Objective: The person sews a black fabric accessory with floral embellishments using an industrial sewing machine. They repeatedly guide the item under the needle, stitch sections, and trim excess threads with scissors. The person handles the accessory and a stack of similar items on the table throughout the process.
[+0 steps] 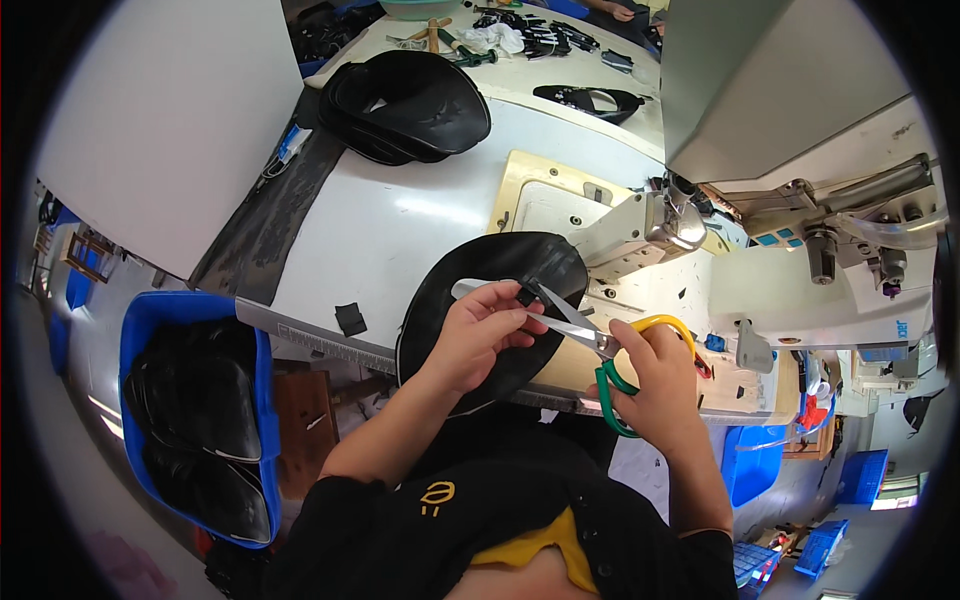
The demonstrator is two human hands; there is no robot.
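My right hand [655,385] grips a pair of scissors [604,345] with one yellow and one green handle loop. The blades stand apart and point left, toward the small black piece [527,292] pinched in the fingertips of my left hand [480,335]. Whether a blade touches that piece I cannot tell. Under both hands a large black oval panel [430,310], smooth like leather, lies at the table's front edge and partly overhangs it. A light opening shows near the panel's middle, partly covered by my left fingers.
A sewing machine [820,290] stands to the right, its head close to the panel. Farther back lie stacked black ring-shaped pieces [405,105] and a black cut part [590,101]. A black scrap [350,319] sits at left, above a blue bin [135,400] of black panels.
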